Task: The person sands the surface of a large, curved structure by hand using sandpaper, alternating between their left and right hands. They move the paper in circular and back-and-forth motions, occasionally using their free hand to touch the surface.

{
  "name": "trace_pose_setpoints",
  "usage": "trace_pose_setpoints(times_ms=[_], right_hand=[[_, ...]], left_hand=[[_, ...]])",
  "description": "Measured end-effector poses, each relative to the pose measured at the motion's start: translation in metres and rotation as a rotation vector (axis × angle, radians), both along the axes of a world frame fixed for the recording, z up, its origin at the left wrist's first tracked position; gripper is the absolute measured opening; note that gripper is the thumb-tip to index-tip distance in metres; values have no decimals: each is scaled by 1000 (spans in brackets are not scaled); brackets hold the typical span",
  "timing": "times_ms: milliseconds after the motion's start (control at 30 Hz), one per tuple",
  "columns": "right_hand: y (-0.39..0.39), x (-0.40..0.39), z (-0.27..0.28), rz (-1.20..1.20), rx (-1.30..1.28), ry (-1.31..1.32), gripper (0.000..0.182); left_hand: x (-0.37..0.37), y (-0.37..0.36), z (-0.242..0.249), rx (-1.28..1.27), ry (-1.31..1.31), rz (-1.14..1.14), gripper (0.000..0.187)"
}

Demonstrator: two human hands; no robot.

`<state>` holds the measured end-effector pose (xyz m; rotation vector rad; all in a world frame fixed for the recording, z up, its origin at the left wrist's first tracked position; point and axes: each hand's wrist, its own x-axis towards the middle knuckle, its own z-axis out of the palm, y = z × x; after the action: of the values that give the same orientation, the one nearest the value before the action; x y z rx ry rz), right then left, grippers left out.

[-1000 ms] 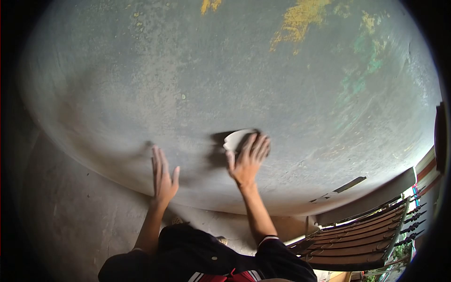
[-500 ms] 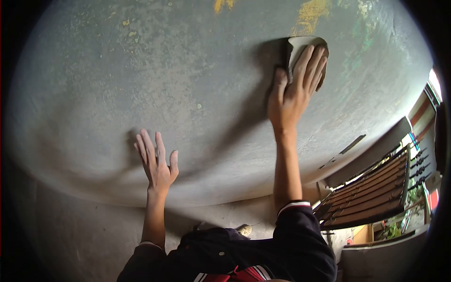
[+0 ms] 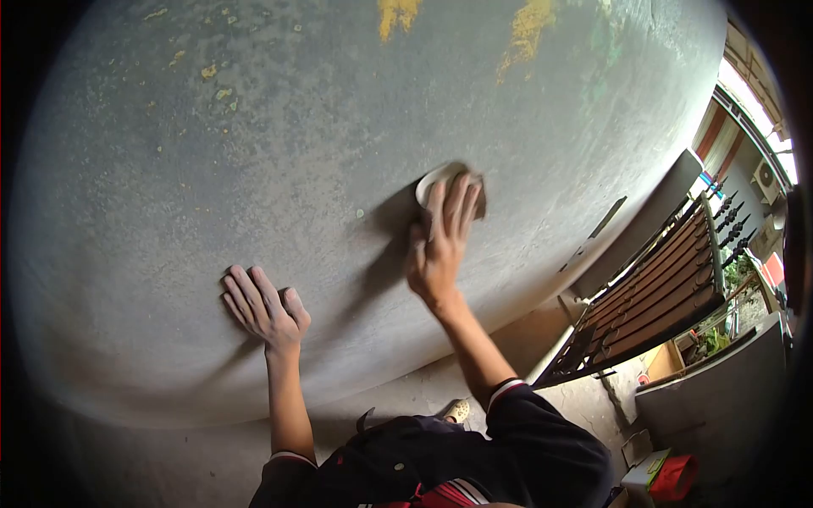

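Note:
A grey wall (image 3: 313, 161), bulging in the wide lens, fills most of the view, with patches of worn yellow paint near its top. My right hand (image 3: 440, 241) presses a curled sheet of sandpaper (image 3: 426, 184) against it near the middle, fingers stretched over the sheet. The sheet's pale back shows at the left and a brown edge at the right. Lower and to the left, my left hand (image 3: 265, 311) lies on the wall, fingers extended and holding nothing. Both hands look dusty.
A metal gate (image 3: 648, 309) with spiked bars stands at the right. Below it is a low grey wall (image 3: 720, 402), with a red container (image 3: 673, 477) at its foot. A shoe (image 3: 457, 411) shows on the concrete floor under my body.
My right hand has swept down and left across the wall with the sandpaper. My left hand sits slightly lower and further left. The view has shifted, showing more of the right side.

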<state>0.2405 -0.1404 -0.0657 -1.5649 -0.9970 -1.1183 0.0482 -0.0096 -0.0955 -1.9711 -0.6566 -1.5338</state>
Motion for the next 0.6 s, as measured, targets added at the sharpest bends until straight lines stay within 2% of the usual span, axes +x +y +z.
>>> trace_pose_setpoints(times_ms=[100, 200, 300, 367, 400, 467, 500, 567, 600], right_hand=[[-19, 39, 99, 109, 179, -34, 49], [-16, 34, 85, 54, 177, -2, 49], [-7, -1, -18, 39, -50, 10, 50], [-14, 18, 33, -1, -32, -99, 50], [-16, 31, 76, 89, 93, -149, 49], [-19, 34, 129, 48, 192, -101, 47], [-18, 30, 139, 18, 211, -72, 47], [7, 10, 76, 49, 209, -117, 46], [7, 5, 66, 53, 207, -124, 46]], left_hand=[[-2, -1, -2, 26, -1, 2, 54], [0, -2, -2, 3, -20, -7, 53], [-3, 0, -2, 15, -7, -8, 53], [-2, 1, -1, 35, -15, -4, 53], [-2, -1, -2, 27, -15, -5, 53], [-1, 0, -2, 27, -25, 5, 52], [-1, 2, -2, 34, -28, 2, 52], [-2, 0, -5, 30, -37, 2, 52], [-3, 0, -6, 32, -31, 4, 52]])
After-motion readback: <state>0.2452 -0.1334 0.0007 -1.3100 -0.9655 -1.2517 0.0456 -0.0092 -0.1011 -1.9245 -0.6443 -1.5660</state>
